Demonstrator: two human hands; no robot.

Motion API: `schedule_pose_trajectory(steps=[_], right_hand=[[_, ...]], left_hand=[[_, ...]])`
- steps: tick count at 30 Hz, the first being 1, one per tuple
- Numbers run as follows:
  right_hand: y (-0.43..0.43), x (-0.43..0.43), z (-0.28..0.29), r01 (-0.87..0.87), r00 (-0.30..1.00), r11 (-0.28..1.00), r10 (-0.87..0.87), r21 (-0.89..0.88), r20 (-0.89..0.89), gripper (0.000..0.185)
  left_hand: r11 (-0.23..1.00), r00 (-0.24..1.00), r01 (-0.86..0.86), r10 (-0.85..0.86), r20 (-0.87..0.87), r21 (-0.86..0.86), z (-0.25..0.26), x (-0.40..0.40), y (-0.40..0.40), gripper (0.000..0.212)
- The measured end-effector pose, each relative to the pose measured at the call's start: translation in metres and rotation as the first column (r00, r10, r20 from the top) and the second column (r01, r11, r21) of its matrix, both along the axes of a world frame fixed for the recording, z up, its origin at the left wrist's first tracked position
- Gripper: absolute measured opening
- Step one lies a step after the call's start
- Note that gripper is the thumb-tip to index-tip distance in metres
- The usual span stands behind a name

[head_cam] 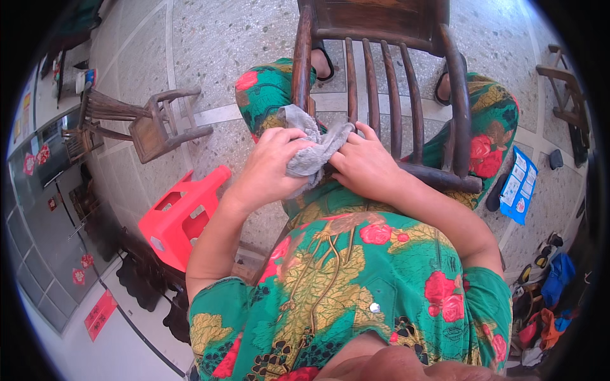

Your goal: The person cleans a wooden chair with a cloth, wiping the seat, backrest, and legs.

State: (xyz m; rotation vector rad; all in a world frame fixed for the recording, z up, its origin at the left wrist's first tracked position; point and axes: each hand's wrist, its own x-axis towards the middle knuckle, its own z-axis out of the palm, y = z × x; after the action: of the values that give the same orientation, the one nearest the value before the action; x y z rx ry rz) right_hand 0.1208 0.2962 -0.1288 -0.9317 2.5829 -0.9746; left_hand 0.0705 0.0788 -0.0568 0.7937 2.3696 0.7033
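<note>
A grey cloth (310,157) is bunched between both hands, over the near left corner of a dark wooden chair (393,100). The chair lies between the person's knees, with its slats and side rails showing. My left hand (271,164) grips the cloth from the left side. My right hand (362,159) holds the cloth's right end beside the lowest part of the slats; its fingertips are close to one slat. The cloth and hands hide the chair's corner.
A red plastic stool (178,214) stands at the left, below a small wooden chair (157,124). A blue packet (518,185) lies on the floor at the right, near a dark shoe (496,193). Another wooden chair (564,90) is at the far right, with shoes and bags below.
</note>
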Motion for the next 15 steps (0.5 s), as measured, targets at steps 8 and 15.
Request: schedule_pose_trajectory(steps=[8, 15], right_hand=[[-0.001, 0.0, 0.001, 0.045, 0.999, 0.998, -0.046, -0.044, -0.027, 0.033], [-0.002, 0.0, 0.0, 0.031, 0.999, 0.999, -0.031, -0.013, -0.026, 0.034]], left_hand=[[0.954, 0.977, -0.193, 0.166, -0.133, -0.229, -0.012, -0.01, 0.021, 0.081], [0.892, 0.989, -0.141, 0.109, -0.1, -0.43, -0.004, -0.022, 0.045, 0.079]])
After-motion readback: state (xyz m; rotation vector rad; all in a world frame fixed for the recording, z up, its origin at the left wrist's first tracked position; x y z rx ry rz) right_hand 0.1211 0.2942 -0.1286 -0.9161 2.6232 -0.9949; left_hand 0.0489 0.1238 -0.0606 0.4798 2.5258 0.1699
